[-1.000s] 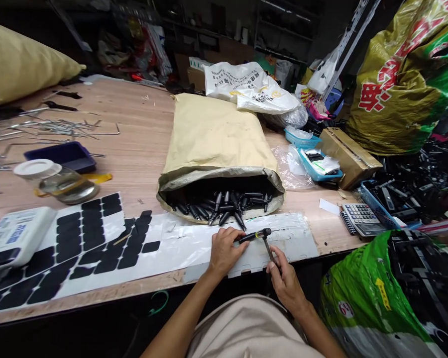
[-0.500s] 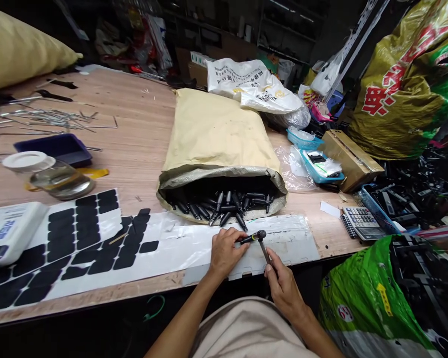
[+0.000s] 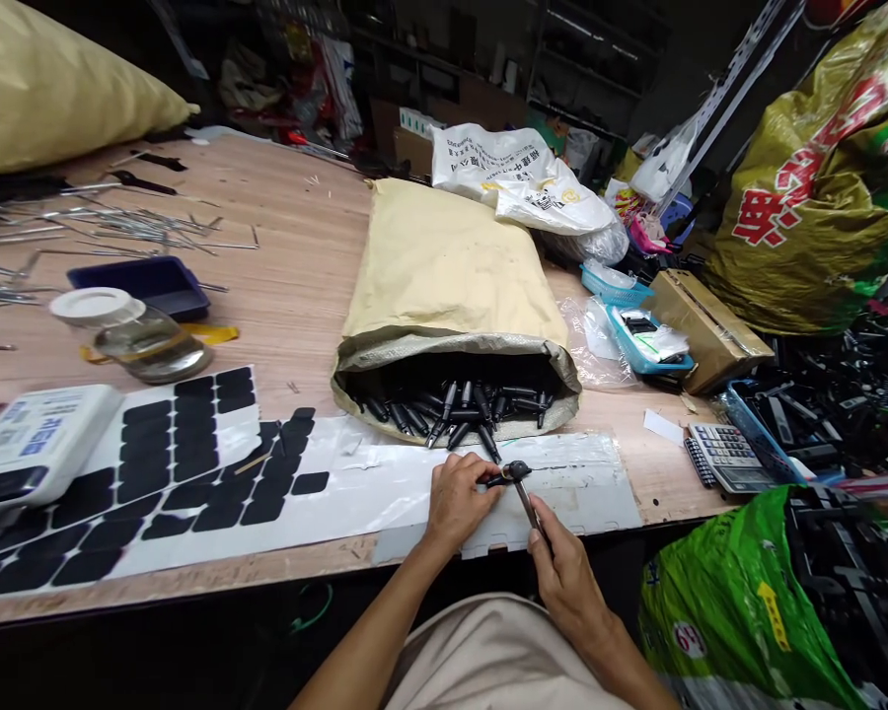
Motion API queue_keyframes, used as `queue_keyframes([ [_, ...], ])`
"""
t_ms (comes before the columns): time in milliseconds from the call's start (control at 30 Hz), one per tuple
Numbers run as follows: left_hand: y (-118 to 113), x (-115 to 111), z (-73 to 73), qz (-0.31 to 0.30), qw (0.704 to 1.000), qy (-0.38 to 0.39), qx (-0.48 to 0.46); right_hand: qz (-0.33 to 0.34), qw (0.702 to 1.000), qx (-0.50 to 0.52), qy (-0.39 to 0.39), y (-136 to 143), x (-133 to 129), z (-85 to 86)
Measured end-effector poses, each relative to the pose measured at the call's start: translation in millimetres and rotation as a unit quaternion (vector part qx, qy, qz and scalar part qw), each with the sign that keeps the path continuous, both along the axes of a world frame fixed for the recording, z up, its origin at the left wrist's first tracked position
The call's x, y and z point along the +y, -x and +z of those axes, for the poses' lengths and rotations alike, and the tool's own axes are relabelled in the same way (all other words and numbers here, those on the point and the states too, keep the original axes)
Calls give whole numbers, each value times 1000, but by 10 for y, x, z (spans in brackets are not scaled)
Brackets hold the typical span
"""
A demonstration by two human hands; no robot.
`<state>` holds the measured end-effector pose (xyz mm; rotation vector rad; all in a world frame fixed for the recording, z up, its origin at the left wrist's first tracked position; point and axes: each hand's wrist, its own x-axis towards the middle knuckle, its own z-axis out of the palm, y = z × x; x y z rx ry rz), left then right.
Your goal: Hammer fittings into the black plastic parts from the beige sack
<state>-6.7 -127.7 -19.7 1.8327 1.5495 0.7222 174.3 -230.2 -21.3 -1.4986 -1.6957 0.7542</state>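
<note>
My left hand (image 3: 463, 498) is closed round a short black cylindrical piece (image 3: 494, 481) above the grey board (image 3: 562, 513) at the table's front edge. My right hand (image 3: 566, 562) grips a tool with a dark metal shaft (image 3: 524, 498). The shaft's upper end meets a rounded black head (image 3: 518, 470), right at the tip of the piece in my left hand; I cannot tell whether it is joined to it. Just behind my hands lies a tan sack (image 3: 444, 266), its mouth towards me. Several black cylindrical pieces (image 3: 463, 414) show in its mouth.
On the left are a sheet of black stickers (image 3: 144, 463), a white boxy device (image 3: 59, 434), a jar (image 3: 152, 345), a dark blue tray (image 3: 144, 286) and metal rods (image 3: 155, 227). On the right are a calculator (image 3: 725, 454), blue baskets (image 3: 647, 345) and a green bag (image 3: 717, 592) of black parts.
The view has shifted, so the scene sits further right. My left hand has come closer to the tool's head, and the yellow-green band on the black piece is now mostly covered.
</note>
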Motion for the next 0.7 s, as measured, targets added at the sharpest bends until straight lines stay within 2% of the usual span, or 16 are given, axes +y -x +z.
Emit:
queue_keyframes([
  [167, 9, -6, -7, -2, 1000, 1, -4, 0, 1000, 21, -16, 18, -18, 89],
  [367, 25, -6, -25, -10, 1000, -11, -2, -51, 998, 41, 19, -31, -50, 102],
  [533, 21, -7, -29, -8, 1000, -13, 6, -11, 1000, 29, -4, 11, -35, 110],
  [700, 21, -12, -34, -6, 1000, -22, 7, 15, 1000, -2, -21, 63, -29, 26],
])
